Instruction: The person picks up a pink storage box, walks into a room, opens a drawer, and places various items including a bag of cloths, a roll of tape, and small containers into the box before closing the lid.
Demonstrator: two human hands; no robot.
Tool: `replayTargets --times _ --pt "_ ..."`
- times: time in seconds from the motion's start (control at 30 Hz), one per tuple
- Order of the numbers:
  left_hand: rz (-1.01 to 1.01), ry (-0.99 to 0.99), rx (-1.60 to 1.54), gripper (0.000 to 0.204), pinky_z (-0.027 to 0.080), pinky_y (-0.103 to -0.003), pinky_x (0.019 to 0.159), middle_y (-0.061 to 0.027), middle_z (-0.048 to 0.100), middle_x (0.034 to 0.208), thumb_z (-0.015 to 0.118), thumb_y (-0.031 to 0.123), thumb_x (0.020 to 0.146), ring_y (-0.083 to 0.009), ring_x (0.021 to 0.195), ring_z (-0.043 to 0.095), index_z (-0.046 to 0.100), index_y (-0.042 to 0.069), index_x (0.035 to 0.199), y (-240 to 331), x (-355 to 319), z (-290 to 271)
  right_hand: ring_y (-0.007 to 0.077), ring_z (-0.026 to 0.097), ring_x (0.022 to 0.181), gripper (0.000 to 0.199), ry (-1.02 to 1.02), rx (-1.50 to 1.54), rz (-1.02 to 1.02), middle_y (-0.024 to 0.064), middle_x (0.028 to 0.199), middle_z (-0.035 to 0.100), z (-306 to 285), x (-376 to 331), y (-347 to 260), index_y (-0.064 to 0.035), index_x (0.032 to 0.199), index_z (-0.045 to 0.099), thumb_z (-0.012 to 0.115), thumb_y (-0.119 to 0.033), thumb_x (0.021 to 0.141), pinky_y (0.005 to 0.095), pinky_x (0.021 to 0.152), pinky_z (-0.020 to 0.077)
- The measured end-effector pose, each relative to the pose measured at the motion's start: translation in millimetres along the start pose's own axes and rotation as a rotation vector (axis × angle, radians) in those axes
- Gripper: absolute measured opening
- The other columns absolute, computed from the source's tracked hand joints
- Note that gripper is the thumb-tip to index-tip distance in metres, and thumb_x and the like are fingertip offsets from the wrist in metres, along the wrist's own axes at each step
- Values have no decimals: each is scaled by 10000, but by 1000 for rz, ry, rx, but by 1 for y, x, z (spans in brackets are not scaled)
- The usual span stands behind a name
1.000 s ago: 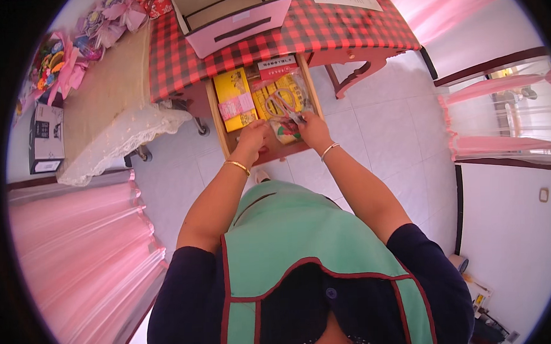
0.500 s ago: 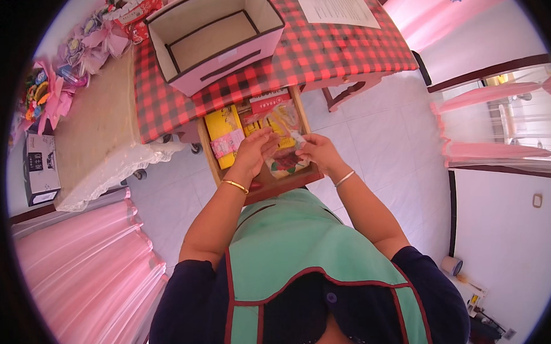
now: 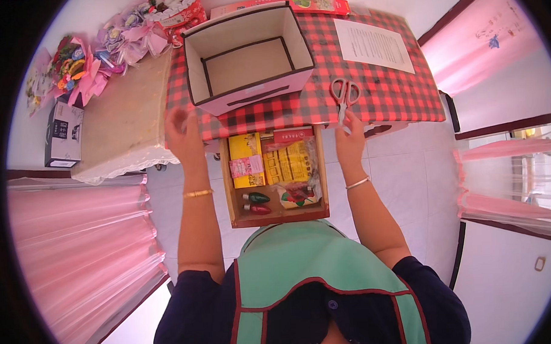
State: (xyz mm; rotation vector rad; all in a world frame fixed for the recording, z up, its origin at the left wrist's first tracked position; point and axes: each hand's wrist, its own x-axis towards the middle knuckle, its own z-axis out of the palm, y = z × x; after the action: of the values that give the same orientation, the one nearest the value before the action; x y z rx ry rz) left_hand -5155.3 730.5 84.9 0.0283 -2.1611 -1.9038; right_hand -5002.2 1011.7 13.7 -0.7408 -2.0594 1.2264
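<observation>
A pair of scissors [image 3: 344, 97] with greyish-pink handles is in my right hand [image 3: 350, 142], handles pointing away from me, above the table's front edge. I grip it by the blade end, and my fingers hide most of the blades. My left hand [image 3: 185, 136], slightly blurred, is over the table's front left edge with fingers loosely curled, apart, and nothing visible in them. Between my arms is a pulled-out wooden drawer [image 3: 280, 220]. Inside lie a yellow box [image 3: 244, 146] with a pink packet [image 3: 246, 166], a yellow package [image 3: 290, 162], and green [image 3: 258, 198] and red [image 3: 257, 209] bulb-shaped things.
A fabric storage box [image 3: 258, 97] with dark edging stands on the red-and-black checked tablecloth [image 3: 394, 98]. A printed sheet [image 3: 374, 46] lies at the right. To the left are a lace-edged covered surface [image 3: 122, 123], wrapped bouquets [image 3: 80, 66] and a carton [image 3: 63, 132].
Both hands have risen out of the drawer and spread apart, the left to the table edge. The scissors now show in my right hand. My view has shifted, uncovering the drawer's contents.
</observation>
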Motion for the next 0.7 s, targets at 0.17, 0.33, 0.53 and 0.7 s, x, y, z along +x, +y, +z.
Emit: replayTargets --times 0.17,0.33,0.53,0.7 --pt "-106 -176 -158 388 442 -272 842 -100 604 1064 601 139 855 -146 955 562 514 -51 1182 -6 16 13 310 563 986 390 -198 -32 -591 141 1177 493 58 33 -116 -64 1174 500 572 -59 790 383 764 501" --pt "-139 -207 -215 385 433 -273 867 -104 602 1072 577 113 863 -154 982 558 500 -61 1198 7 -4 23 317 581 893 259 -407 -361 -548 110 1019 556 83 52 -119 -83 1031 564 600 -90 774 388 715 489" --pt "-192 -221 -354 377 381 -288 945 -121 536 1199 470 183 934 -170 1090 503 476 -47 1232 22 -33 8 304 580 804 154 -514 -320 -503 110 874 560 8 9 -137 -76 916 587 615 -99 767 389 639 468" --pt "-138 -307 -365 401 329 -290 993 -124 492 1258 434 206 956 -178 1157 450 442 -39 1273 18 -44 9 316 571 784 161 -459 -331 -519 118 855 555 18 9 -125 -71 903 585 626 -108 752 401 655 460"
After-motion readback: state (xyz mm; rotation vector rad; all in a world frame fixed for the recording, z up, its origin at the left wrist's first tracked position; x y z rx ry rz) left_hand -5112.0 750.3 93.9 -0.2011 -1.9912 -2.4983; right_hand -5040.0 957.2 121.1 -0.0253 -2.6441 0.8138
